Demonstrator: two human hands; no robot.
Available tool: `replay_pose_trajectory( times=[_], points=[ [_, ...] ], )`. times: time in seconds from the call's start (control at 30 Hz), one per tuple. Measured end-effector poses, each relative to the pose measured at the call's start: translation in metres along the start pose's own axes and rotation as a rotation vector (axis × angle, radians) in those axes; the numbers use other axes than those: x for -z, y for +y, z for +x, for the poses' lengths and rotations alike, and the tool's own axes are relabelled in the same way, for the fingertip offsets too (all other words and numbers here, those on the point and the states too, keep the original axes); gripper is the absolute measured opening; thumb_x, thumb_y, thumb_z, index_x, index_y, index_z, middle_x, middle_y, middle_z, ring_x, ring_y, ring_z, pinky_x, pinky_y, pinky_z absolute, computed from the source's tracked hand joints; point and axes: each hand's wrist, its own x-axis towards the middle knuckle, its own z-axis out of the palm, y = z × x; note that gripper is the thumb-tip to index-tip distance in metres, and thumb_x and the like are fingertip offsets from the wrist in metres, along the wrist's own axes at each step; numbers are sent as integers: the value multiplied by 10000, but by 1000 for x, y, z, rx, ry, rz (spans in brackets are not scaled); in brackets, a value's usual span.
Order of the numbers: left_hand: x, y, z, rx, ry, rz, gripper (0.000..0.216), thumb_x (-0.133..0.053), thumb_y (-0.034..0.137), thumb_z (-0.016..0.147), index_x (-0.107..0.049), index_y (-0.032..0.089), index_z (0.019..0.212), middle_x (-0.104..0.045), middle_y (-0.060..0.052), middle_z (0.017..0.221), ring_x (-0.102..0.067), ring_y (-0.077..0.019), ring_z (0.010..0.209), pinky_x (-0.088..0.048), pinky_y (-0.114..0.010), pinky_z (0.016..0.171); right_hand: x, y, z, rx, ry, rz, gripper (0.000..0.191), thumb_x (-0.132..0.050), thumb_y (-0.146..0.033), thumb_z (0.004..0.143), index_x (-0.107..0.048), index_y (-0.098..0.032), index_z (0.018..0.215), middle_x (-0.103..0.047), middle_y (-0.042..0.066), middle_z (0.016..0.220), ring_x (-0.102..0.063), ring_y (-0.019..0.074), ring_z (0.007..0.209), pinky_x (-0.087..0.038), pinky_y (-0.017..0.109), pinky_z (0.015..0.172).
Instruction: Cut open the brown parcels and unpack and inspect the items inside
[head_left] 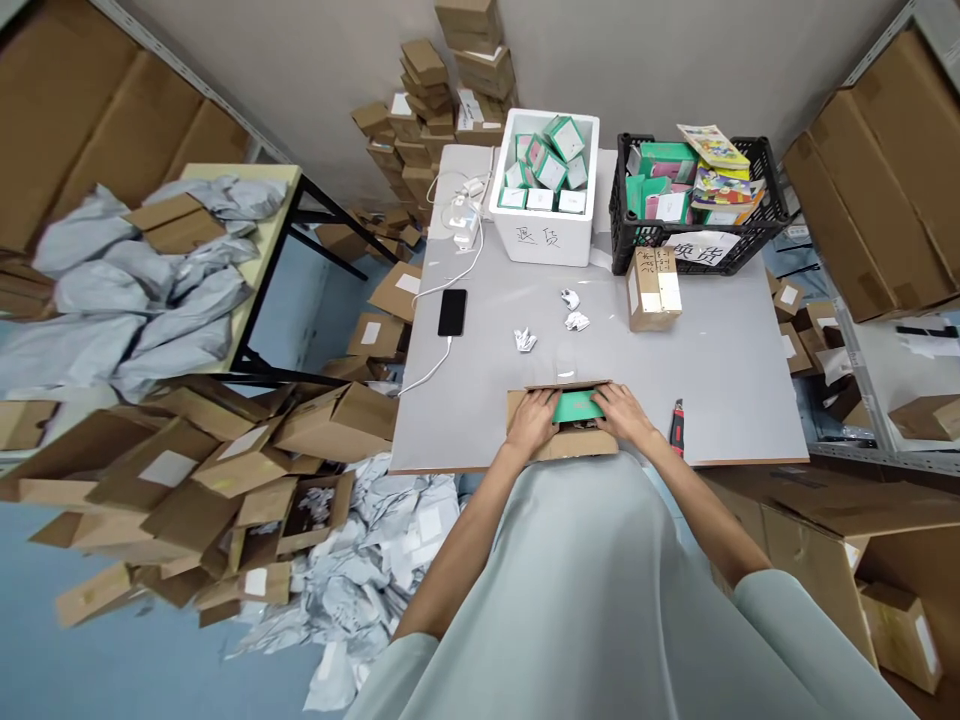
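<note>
An opened cardboard box point(525, 445) sits at the near edge of the grey table point(720, 380). Inside it lies a green packet point(577, 405). My left hand point(534, 418) rests in the box's left side, its fingers curled against the green packet's left end. At the packet's right end sits my right hand point(624, 412), fingers bent and pressed on it. Both hands grip the packet between them, inside the box.
A red utility knife point(677, 425) lies right of the box. Crumpled paper bits point(576, 320), a sealed carton point(654, 288), a charging phone point(452, 312), a white foam bin point(551, 240) and a black crate point(690, 235) stand farther back. Cartons and grey mailers cover the floor at left.
</note>
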Motion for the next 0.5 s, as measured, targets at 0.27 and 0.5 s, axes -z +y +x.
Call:
replay_pose_trajectory(
  times=[0.27,0.5],
  points=[
    [62,15,-29,-40,96,-139,810,-766,133,852,-591,276,1630,-681,-128,1556,-629,-368,1435,-488,-548,1263,50,-16,-31,19,155,254,520,-663,-180,977,-647,-248,1492,-576,165,1617,-578,363,1470,-548,542,1209],
    [116,7,-66,-30,219,-182,748,-776,244,924,-554,281,1638,-692,-109,1547,-657,-336,1399,-521,-511,1239,83,-54,-23,41,267,425,573,-641,-218,1030,-557,-289,1593,-513,156,1684,-553,348,1540,-570,538,1218]
  ],
)
